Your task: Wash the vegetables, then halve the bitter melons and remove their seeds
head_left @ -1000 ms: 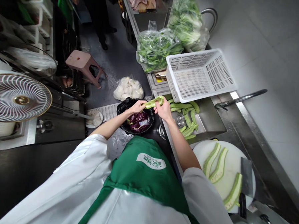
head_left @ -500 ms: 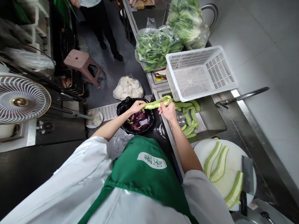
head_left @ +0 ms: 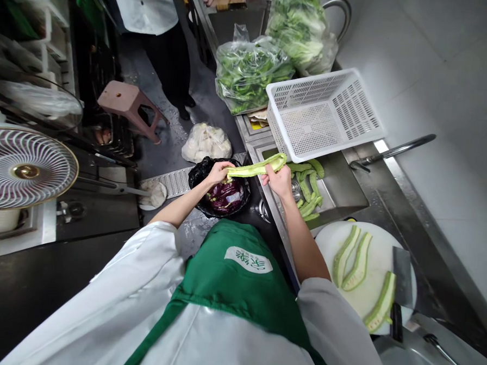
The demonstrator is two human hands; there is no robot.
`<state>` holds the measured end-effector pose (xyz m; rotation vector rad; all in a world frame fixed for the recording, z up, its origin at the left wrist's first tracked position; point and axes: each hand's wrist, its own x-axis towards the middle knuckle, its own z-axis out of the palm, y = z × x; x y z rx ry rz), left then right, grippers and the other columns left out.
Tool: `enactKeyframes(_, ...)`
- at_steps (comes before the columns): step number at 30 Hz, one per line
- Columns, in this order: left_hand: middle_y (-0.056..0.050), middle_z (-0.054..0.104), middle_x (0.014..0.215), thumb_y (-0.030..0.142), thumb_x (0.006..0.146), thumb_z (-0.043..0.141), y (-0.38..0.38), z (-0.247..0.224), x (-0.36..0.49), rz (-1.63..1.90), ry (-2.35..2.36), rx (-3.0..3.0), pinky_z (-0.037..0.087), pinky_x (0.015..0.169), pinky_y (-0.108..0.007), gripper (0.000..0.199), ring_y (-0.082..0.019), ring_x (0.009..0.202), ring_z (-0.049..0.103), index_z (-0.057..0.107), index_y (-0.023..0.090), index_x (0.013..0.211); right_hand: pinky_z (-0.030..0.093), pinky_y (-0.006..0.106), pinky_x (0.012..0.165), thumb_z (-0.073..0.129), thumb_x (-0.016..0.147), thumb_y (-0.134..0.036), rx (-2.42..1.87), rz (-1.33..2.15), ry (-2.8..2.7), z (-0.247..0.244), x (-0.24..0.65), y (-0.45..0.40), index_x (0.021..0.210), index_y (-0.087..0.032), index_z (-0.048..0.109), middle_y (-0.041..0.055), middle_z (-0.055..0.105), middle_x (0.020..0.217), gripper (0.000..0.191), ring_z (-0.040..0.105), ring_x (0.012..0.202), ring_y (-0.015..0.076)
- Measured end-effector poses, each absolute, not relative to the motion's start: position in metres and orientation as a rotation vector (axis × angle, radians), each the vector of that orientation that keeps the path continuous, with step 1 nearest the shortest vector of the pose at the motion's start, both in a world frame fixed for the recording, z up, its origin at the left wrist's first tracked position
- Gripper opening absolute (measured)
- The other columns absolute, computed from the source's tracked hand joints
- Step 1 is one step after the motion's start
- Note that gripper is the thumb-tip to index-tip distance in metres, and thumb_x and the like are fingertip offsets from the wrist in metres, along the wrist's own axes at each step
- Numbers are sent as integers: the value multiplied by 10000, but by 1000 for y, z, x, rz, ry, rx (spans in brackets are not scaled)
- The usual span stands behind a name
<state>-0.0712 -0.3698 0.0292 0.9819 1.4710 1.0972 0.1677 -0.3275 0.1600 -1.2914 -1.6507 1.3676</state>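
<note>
A pale green, hollowed bitter melon half (head_left: 252, 170) stretches between my two hands, above the edge of the sink and a black-lined bin (head_left: 195, 175). My left hand (head_left: 218, 172) pinches its left end over the bin. Closed round the underside near the other end is my right hand (head_left: 279, 181). Purple scraps (head_left: 225, 197) lie in the bin. Several more green pieces (head_left: 308, 192) rest in the sink (head_left: 343, 182). On a round white cutting board (head_left: 372, 254), 3 seeded halves (head_left: 357, 262) lie beside a cleaver (head_left: 402, 275).
A white perforated basket (head_left: 324, 118) straddles the sink, near a tap (head_left: 404, 150). Bagged greens (head_left: 253, 74) sit behind it. On the floor are a white bag (head_left: 207, 142) and a pink stool (head_left: 123, 102). A fan (head_left: 26, 170) stands left; a person (head_left: 164, 47) stands ahead.
The melon half has shifted slightly right and up in my grip, with its right end sticking out further past my right hand. The person ahead has stepped closer.
</note>
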Motion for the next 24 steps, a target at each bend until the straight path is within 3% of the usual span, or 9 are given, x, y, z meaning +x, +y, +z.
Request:
enactKeyframes(7,-76,679,677,185,703,489,-369,17,-97,964,1786,1169,475,675,-283,243,-169,625,581,713,105,748,550,255,558,566,890,-536,-1400,1323,-1574,148,179,-339,597,-202,588,43,657,535,445,626,471,149)
enactKeyframes(10,-149,746,961,293,757,574,-372,17,-103,817,1846,1400,476,936,-383,244,-254,944,650,735,120,817,545,265,559,574,893,-510,-1514,1375,-1490,142,188,-352,615,-216,572,15,645,526,405,604,459,142)
enactKeyframes(13,-125,688,1266,447,743,693,-369,23,-77,707,1612,1673,414,1057,-441,438,-310,1235,549,734,182,1089,555,303,541,579,891,-511,-1587,1415,-1374,135,185,-365,689,-239,579,-33,630,522,339,572,421,143)
enactKeyframes(16,-98,715,1129,534,744,711,-369,31,-27,589,1312,1720,500,907,-345,607,-247,1016,631,670,159,1219,596,361,612,560,875,-604,-1474,1506,-1329,131,189,-366,780,-272,634,-68,649,560,353,613,466,160)
enactKeyframes(19,-60,693,846,580,782,656,-372,30,9,596,1368,1624,489,681,-256,549,-165,713,582,686,103,1050,604,364,666,660,812,-571,-1432,1472,-1319,144,245,-375,1002,-306,687,-58,745,769,328,687,604,174)
enactKeyframes(21,-37,648,723,602,743,661,-371,23,13,610,1496,1556,449,591,-242,525,-144,619,526,680,104,912,595,355,698,680,816,-475,-1712,1169,-1174,160,320,-396,1041,-278,688,-11,760,843,299,687,677,186)
enactKeyframes(24,-33,630,654,590,658,674,-367,8,-4,549,1667,1509,443,558,-260,490,-165,588,541,653,127,817,547,369,819,534,875,-338,-2124,637,-804,187,457,-452,890,-201,645,97,725,833,177,670,865,231)
